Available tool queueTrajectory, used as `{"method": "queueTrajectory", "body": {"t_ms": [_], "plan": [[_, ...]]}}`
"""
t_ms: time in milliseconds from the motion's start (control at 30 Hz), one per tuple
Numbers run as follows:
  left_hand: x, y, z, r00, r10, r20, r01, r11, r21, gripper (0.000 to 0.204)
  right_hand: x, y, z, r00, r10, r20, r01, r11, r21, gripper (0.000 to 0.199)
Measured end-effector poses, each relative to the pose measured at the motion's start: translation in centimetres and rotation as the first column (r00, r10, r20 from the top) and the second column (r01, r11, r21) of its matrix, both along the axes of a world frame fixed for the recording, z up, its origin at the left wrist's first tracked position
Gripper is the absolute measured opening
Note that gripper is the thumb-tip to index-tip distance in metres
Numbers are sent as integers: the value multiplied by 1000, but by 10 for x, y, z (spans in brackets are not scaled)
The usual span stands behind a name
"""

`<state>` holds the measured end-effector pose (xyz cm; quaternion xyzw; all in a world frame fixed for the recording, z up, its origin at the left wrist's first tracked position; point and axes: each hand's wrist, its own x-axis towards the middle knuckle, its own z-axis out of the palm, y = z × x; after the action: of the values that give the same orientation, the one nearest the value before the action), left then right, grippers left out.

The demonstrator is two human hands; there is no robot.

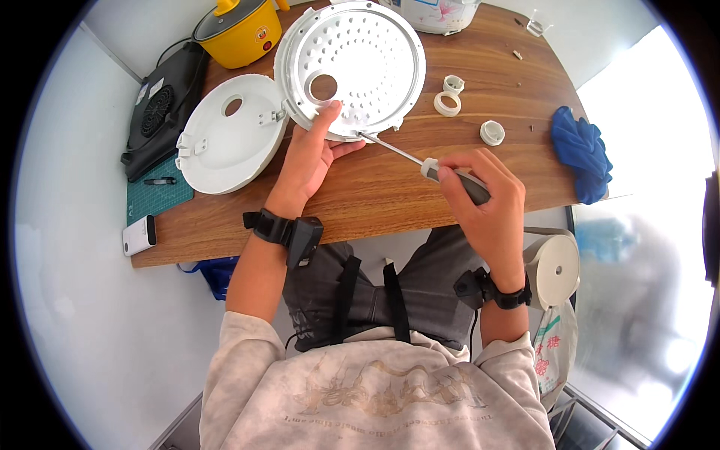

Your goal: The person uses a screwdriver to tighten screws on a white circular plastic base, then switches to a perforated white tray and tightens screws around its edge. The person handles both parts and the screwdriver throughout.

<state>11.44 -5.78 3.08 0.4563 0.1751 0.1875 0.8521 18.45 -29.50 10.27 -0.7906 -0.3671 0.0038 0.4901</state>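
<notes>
Two hands worked a screwdriver against a perforated round lid plate on the wooden desk (390, 187).

The left hand (309, 154) gripped the near rim of the round white perforated metal plate (351, 69), thumb on its face, holding it tilted up off the desk. The right hand (487, 202) was clenched around the grey handle of a slim screwdriver (420, 165), whose long axis ran from that hand up and to the left, its tip touching the plate's lower edge just beside the left thumb. Left of the left hand lay a white dome-shaped plastic lid shell (229, 139), hollow side up with nothing in it. Beyond the right hand sat three small white plastic rings (448, 103), and further right a crumpled blue cloth (581, 150). A yellow lidded pot (240, 30) stood beyond the left hand.
</notes>
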Motion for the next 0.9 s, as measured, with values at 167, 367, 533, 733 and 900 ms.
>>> {"method": "queueTrajectory", "body": {"t_ms": [167, 367, 533, 733, 900], "plan": [[1, -1, -7, 998, 58, 31, -60, 995, 80, 54, 0, -2, 1, 999, 20, 39, -20, 1000, -4, 8], [1, -2, -6, 998, 46, 43, -53, 983, 175, 53, -3, 1, -1, 995, 19, 94, -17, 1000, -23, 10], [1, -2, -8, 996, 68, 57, -77, 982, 171, 53, -5, 2, 2, 999, 22, 45, -19, 997, -72, 13], [-1, -1, -8, 997, 65, 42, -71, 981, 179, 53, -4, 2, 4, 998, 14, -66, -23, 991, -129, 14], [-2, -2, -6, 997, 76, 18, -78, 979, 191, 51, 1, 1, 5, 995, 10, -96, -29, 980, -197, 15]]}}
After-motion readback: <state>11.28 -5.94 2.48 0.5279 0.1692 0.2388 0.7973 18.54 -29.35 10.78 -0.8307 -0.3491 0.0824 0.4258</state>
